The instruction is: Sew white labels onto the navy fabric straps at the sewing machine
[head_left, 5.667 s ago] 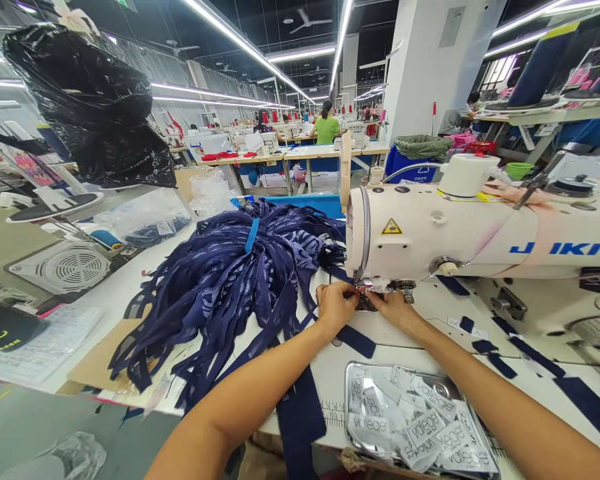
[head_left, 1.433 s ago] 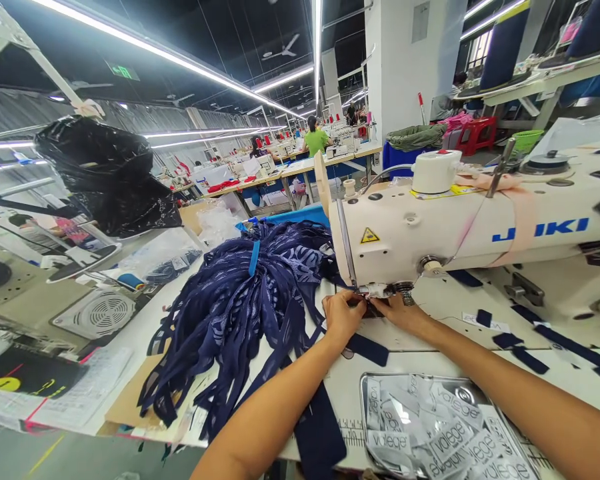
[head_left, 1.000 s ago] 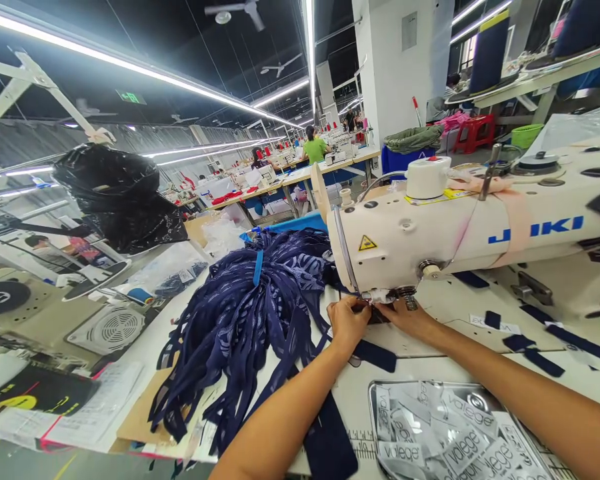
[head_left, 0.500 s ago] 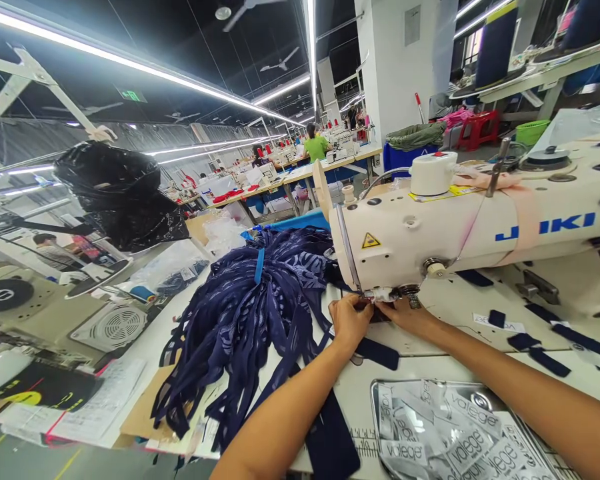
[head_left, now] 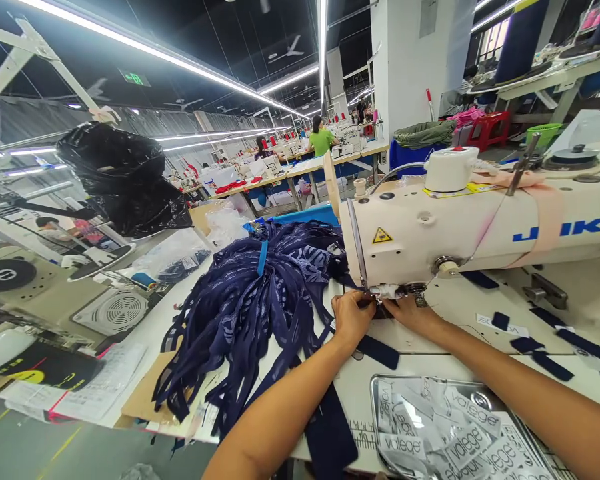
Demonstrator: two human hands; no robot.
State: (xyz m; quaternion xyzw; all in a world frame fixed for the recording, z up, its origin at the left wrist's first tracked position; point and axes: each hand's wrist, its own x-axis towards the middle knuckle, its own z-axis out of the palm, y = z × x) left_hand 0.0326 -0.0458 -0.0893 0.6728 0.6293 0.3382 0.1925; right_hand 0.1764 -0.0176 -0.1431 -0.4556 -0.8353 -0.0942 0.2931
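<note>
A white sewing machine [head_left: 405, 237] with blue lettering stands across the right side. Under its needle area, my left hand [head_left: 353, 317] has its fingers closed on the navy fabric strip [head_left: 379, 351], whose end sticks out toward me. My right hand [head_left: 413, 313] reaches in from the other side, close to the left, its fingertips hidden beneath the machine head. Left of the hands lies a big bundle of navy lace and fabric strips [head_left: 250, 313], tied with a blue band [head_left: 263, 257].
In front of the machine, a metal tray [head_left: 375, 407] holds several printed labels [head_left: 465, 443]. Small navy pieces [head_left: 553, 365] lie scattered at the right. A black plastic bag [head_left: 120, 177] covers something upper left. Another person in green [head_left: 321, 140] sits at a far table.
The view has shifted slightly, so the machine appears a little further right. Both hands stay at the needle area, with hardly any movement on the fabric.
</note>
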